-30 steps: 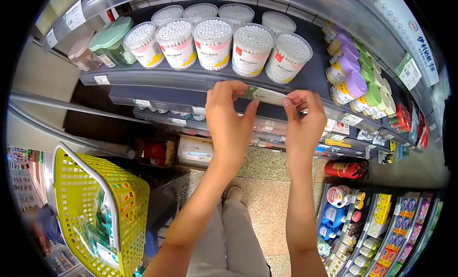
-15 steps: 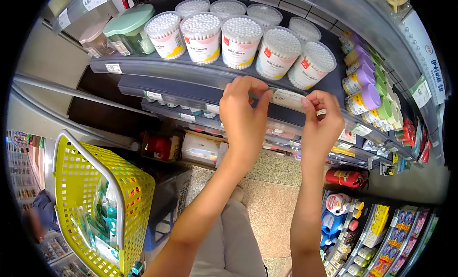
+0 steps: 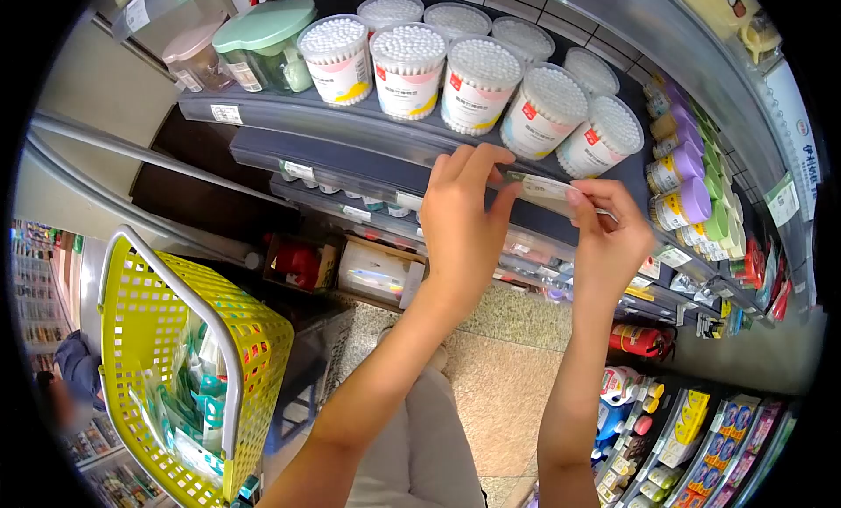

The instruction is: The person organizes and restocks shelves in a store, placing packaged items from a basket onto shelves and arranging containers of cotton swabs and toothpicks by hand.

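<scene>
My left hand (image 3: 464, 219) is closed in a pinch at the left end of a small white price tag (image 3: 545, 189). At the tag's right end, the thumb and fingers of my right hand (image 3: 611, 238) are pinched on it. The tag lies along the front edge of the shelf (image 3: 403, 138), tilted so that its print is hard to read. Just behind it stand several clear tubs of cotton swabs (image 3: 409, 70) with white, pink and yellow labels. Whether the tag is still in the rail, I cannot tell.
A yellow-green shopping basket (image 3: 254, 324) with teal-and-white packets is at the lower left. Purple-lidded containers (image 3: 683, 201) line the shelf to the right. Green-lidded jars (image 3: 267, 44) stand at the left. A fire extinguisher (image 3: 639, 339) is lower right.
The view has shifted, so the shelf and hands appear farther right. The price tag has tipped, and its printed face shows less clearly. Both hands keep their pinch on it.
</scene>
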The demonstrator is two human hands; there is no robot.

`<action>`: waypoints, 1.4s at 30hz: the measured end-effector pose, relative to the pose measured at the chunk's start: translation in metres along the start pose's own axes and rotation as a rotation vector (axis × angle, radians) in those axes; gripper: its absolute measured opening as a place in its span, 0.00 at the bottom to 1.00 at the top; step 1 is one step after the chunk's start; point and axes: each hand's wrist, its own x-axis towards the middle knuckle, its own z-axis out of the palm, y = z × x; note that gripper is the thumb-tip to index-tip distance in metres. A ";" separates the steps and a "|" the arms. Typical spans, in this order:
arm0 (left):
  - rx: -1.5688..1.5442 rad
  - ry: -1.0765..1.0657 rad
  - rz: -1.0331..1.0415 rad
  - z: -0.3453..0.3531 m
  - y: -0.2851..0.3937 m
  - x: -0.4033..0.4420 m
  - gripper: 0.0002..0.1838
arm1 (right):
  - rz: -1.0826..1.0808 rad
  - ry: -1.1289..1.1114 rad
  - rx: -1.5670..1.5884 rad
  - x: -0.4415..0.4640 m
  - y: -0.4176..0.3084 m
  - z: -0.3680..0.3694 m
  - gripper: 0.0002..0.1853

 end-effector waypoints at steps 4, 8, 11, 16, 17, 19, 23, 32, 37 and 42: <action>0.043 0.057 0.020 -0.022 -0.003 0.000 0.20 | -0.041 0.113 0.067 -0.004 -0.022 -0.004 0.04; 0.119 0.136 0.081 -0.046 -0.020 0.005 0.20 | 0.003 0.068 0.271 -0.008 -0.038 0.010 0.02; 0.257 0.112 0.120 -0.061 -0.031 0.012 0.22 | 0.018 0.005 0.336 -0.009 -0.041 0.033 0.02; 0.420 0.016 0.176 -0.073 -0.045 0.019 0.27 | -0.004 -0.021 0.338 -0.007 -0.050 0.063 0.02; 0.443 0.007 0.178 -0.075 -0.047 0.020 0.27 | 0.001 -0.032 0.333 -0.006 -0.051 0.066 0.02; 0.465 0.010 0.181 -0.077 -0.049 0.021 0.28 | 0.010 -0.056 0.323 -0.006 -0.053 0.072 0.02; 0.490 0.000 0.194 -0.079 -0.050 0.026 0.28 | 0.014 -0.062 0.332 -0.006 -0.054 0.080 0.03; 0.459 -0.024 0.167 -0.076 -0.047 0.027 0.25 | -0.025 -0.049 0.282 -0.004 -0.047 0.087 0.04; 0.471 0.025 0.197 -0.075 -0.050 0.024 0.25 | -0.080 -0.054 0.170 -0.006 -0.041 0.087 0.04; 0.460 0.036 0.195 -0.074 -0.051 0.021 0.27 | -0.163 -0.048 0.057 -0.010 -0.035 0.086 0.04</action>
